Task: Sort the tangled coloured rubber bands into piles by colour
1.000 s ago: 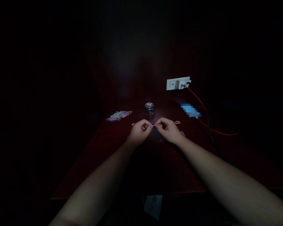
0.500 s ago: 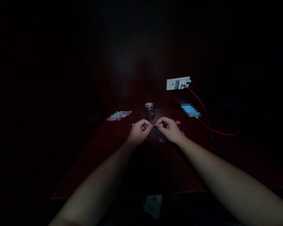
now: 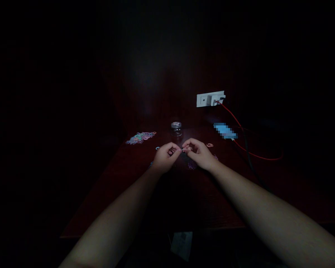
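Pinching a small pale band [image 3: 184,150] between thumb and forefinger, the left hand [image 3: 166,157] was over the middle of the dark red table [image 3: 198,208]. The right hand [image 3: 201,154] was just to its right, fingers curled at the band's other end; whether they were clamped on it could not be told. A lidded jar [image 3: 176,127] stood on the far side, and a pile of coloured bands [image 3: 140,138] lay far left.

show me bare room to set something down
Table between the band pile, left edge and left forearm looks bare; so does the dim front between it and the right forearm. Crowded: around left hand and right hand, loose bands nearby, jar beyond.
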`<state>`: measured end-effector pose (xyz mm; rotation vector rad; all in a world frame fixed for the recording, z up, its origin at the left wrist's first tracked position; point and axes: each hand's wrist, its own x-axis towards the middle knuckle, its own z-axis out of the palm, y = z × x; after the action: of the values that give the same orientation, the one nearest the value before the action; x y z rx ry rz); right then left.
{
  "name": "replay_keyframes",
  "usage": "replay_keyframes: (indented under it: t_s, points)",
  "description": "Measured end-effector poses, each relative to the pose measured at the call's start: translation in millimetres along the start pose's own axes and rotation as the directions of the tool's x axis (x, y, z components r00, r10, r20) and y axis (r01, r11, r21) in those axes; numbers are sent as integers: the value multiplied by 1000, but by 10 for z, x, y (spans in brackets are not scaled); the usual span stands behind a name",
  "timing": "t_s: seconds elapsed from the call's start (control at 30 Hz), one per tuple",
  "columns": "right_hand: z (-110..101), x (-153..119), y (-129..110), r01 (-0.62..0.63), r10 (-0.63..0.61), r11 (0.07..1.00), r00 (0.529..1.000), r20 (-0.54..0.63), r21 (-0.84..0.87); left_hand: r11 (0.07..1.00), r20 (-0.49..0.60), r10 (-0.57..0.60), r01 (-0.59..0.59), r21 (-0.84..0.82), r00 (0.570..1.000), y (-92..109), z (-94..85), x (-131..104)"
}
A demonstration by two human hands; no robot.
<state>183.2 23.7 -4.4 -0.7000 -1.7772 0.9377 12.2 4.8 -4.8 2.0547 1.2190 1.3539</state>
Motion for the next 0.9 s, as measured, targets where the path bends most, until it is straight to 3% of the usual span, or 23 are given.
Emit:
replay_keyframes:
  t_s: [0.13, 0.33, 0.53, 0.9]
  points:
    - [26, -24, -11, -60, 52, 995, 994, 98, 83, 1000, 18, 14, -15, 12, 1000, -11, 2, 3]
    - [7, -9, 30, -16, 16, 999, 1000, -9, -51, 1000, 18, 15, -16, 16, 1000, -20, 11, 5]
    - [-2, -3, 26, -25, 23, 997, 999, -36, -71, 998, -5, 25, -25, 49, 1000, 0, -7, -1]
    - [3, -3, 50, 9, -9, 996, 1000, 4, -85, 1000, -6, -16, 16, 6, 1000, -19, 3, 15]
